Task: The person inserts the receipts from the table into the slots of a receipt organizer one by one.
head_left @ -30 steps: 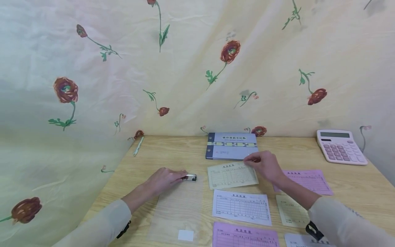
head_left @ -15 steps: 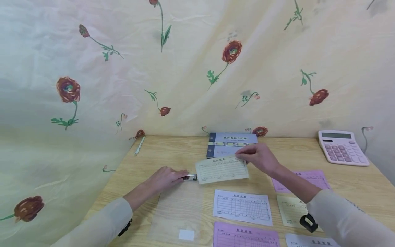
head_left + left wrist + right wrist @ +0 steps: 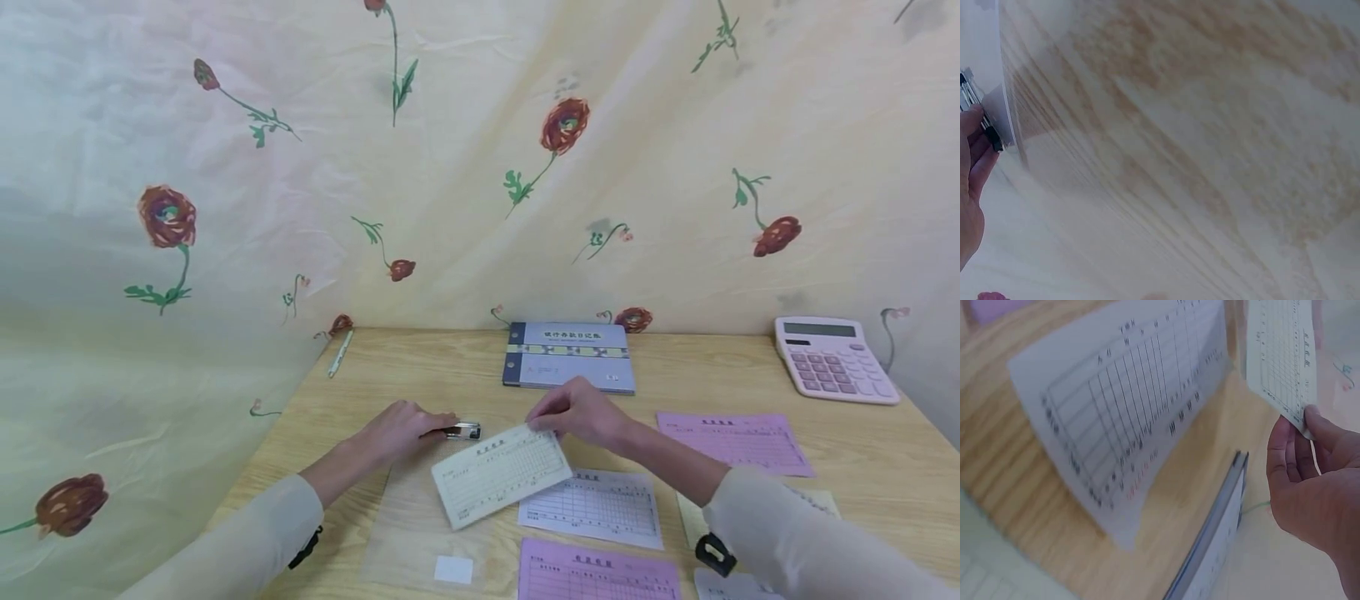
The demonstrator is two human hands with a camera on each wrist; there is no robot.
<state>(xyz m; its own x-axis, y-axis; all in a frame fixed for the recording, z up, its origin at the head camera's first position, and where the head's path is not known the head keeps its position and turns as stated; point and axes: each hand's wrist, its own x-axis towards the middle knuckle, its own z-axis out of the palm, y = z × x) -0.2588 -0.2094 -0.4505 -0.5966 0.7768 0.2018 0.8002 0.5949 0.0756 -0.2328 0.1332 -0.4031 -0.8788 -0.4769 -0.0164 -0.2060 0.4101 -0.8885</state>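
Note:
My right hand [image 3: 583, 415] pinches a pale green receipt slip [image 3: 501, 477] by its upper right corner. The slip tilts over the right part of a clear plastic clip folder [image 3: 401, 525] and overlaps a white slip [image 3: 600, 512] in the head view. At the folder's top, my left hand [image 3: 399, 432] holds the metal clip [image 3: 467, 430], and the left wrist view shows thumb and fingers around that clip [image 3: 979, 112] with its black end. In the right wrist view the pinched slip [image 3: 1282, 353] hangs from thumb and fingertips.
A pink slip [image 3: 592, 575] lies below the white one. More slips, including a pink one [image 3: 738, 442], lie to the right, partly under my right forearm. Behind are a blue account book [image 3: 568, 357], a pink calculator [image 3: 836, 358] and a pen [image 3: 340, 354].
My right hand has lifted the pale green slip from below the account book and carried it left and nearer, over the folder. My left hand stays at the clip.

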